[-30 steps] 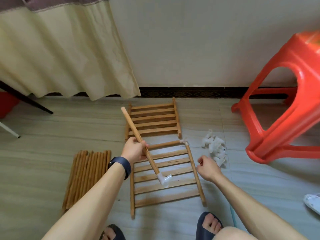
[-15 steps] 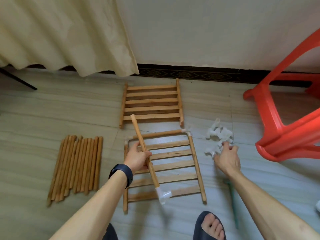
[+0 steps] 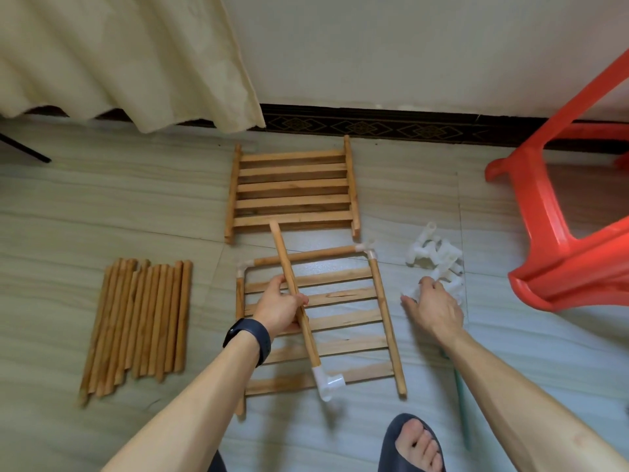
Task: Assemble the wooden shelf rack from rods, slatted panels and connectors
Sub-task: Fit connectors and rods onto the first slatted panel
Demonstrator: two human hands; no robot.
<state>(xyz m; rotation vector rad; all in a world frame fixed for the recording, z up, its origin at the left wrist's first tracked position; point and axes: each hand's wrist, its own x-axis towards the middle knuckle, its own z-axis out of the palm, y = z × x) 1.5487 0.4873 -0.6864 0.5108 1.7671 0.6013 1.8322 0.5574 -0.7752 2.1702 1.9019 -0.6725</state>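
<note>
Rod (image 3: 284,257) of wood, tipped at its near end with a white elbow connector (image 3: 328,383), is gripped mid-length by the left hand (image 3: 279,306), whose fingers curl round it. It slants above the near slatted panel (image 3: 340,321), which lies on the floor (image 3: 102,206). The hand and its forearm hide part of that panel's left side.

The right hand (image 3: 434,308) reaches to the near edge of the pile of white connectors (image 3: 435,257). Its fingers pinch a single connector (image 3: 412,294), most of which is hidden under the hand.

Rods frame the near panel on its far, left and right sides, joined by a connector at each far corner. Its near side is open.

A second slatted panel (image 3: 292,189) lies just beyond, near the wall. The bundle of spare rods (image 3: 143,318) lies well to the left, with bare floor around it.

A red plastic stool (image 3: 561,233) stands close to the right of the pile, cut off by the frame edge. A slippered foot (image 3: 412,444) is cropped at the bottom edge. A thin green strip (image 3: 460,403) beside the right forearm is too slight to identify.
</note>
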